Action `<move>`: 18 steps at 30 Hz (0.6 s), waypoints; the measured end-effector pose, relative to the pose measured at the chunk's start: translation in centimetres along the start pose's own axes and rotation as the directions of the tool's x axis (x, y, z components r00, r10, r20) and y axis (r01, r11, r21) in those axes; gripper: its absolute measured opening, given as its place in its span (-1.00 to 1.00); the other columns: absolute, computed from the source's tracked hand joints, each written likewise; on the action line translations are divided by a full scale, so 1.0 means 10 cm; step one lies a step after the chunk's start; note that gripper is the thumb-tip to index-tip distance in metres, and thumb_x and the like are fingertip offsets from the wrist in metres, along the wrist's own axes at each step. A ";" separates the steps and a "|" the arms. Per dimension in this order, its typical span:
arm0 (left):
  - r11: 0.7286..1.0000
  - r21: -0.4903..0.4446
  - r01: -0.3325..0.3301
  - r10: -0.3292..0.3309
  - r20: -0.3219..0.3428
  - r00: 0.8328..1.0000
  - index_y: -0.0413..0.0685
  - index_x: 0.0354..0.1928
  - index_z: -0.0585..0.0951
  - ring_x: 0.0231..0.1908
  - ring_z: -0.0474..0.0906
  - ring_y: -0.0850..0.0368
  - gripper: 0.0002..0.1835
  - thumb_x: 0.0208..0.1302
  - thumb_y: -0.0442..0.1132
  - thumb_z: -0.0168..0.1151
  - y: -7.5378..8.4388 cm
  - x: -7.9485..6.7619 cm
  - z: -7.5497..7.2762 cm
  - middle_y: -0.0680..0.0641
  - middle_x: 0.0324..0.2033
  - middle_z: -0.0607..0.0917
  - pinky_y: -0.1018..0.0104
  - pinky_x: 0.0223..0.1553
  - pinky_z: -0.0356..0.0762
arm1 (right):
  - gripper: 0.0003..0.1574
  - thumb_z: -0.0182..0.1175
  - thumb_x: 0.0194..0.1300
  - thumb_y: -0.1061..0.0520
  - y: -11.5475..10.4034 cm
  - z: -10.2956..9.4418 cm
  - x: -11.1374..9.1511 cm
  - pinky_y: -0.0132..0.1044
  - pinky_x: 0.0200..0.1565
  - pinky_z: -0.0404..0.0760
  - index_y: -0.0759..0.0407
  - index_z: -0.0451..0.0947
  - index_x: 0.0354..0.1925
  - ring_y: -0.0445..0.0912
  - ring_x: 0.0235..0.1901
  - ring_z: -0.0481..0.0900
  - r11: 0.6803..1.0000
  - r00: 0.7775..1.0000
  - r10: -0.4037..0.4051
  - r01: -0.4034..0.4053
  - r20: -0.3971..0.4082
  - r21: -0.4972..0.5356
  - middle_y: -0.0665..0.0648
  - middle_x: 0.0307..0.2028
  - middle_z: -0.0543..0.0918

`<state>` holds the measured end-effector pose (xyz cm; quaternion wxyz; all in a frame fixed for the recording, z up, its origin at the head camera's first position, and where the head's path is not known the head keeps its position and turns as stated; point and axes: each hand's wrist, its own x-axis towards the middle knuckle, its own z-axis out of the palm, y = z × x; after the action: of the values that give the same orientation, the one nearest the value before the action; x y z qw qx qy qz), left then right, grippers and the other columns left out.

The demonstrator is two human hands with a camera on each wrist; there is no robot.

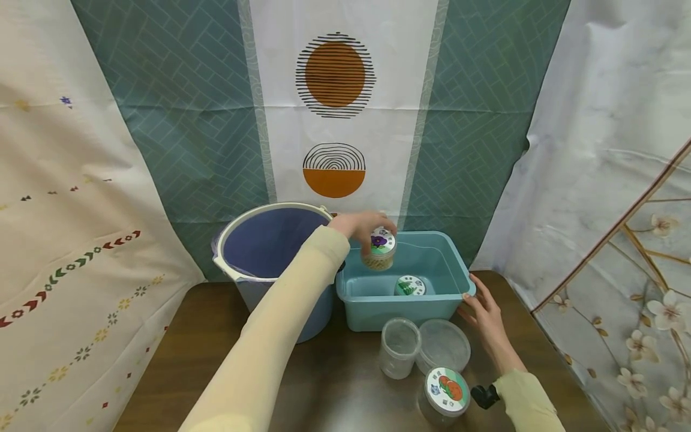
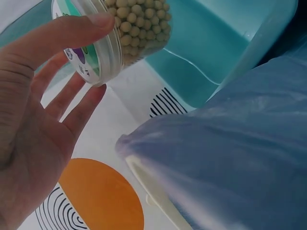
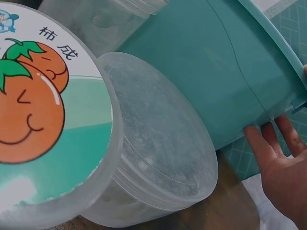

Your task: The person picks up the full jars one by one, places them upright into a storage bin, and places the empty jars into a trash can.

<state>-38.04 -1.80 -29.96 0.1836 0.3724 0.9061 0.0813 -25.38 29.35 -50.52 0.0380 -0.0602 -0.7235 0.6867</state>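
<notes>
My left hand [image 1: 363, 227] pinches a clear jar [image 1: 379, 255] by its lid, with the thumb on one side and fingers on the other. Round pale beans [image 2: 141, 26] fill that jar, whose lid carries a purple picture. It hangs over a teal plastic basin [image 1: 396, 307], apart from the basin's floor. Inside the basin stands another jar with a green-pictured lid [image 1: 411, 285]. My right hand [image 1: 488, 318] holds the basin's near right corner; its fingertips touch the outer wall in the right wrist view.
A lined blue bucket [image 1: 254, 294] with a white rim stands left of the basin. In front are a clear jar [image 1: 398, 354], a wide jar with a translucent lid [image 1: 445, 345] and a jar with a persimmon lid [image 1: 447, 393]. Patterned cloth [image 1: 335, 207] hangs behind.
</notes>
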 end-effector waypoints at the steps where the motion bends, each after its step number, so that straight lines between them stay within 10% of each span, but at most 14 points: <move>1: 1.000 0.002 0.002 -0.002 0.005 1.000 0.26 0.34 0.41 0.33 0.25 -0.04 -0.17 0.03 -0.45 0.46 -0.01 0.01 0.01 -0.02 0.50 0.19 0.08 0.28 0.51 | -0.21 0.05 0.50 -0.10 0.00 0.00 0.00 -0.45 0.01 0.63 -0.27 -0.01 0.55 -0.41 -0.01 0.57 1.000 1.000 -0.001 0.001 0.000 -0.002 -0.01 0.17 0.37; 10: 1.000 0.010 0.000 0.000 0.004 1.000 0.23 0.36 0.39 0.32 0.27 -0.02 -0.16 0.03 -0.45 0.46 -0.05 0.07 0.09 0.00 0.45 0.26 0.11 0.29 0.50 | -0.21 0.07 0.48 -0.11 0.02 0.01 -0.01 -0.43 0.01 0.64 -0.27 0.01 0.54 -0.37 -0.05 0.61 1.000 1.000 0.003 -0.002 -0.003 0.012 0.06 0.18 0.36; 18: 0.960 0.228 0.161 -0.195 0.138 0.971 0.39 0.57 -0.04 0.58 -0.16 -0.08 0.15 0.07 -0.30 0.50 0.06 -0.02 0.14 0.09 0.59 -0.05 0.04 0.30 0.47 | -0.21 0.07 0.49 -0.11 0.01 0.01 0.01 -0.44 0.01 0.64 -0.26 0.00 0.54 -0.37 -0.03 0.60 1.000 1.000 0.000 0.000 -0.003 0.017 -0.01 0.16 0.37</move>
<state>-37.03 -1.47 -30.99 0.2206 0.3122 0.9218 -0.0639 -25.46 29.31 -50.60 0.0396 -0.0611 -0.7176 0.6927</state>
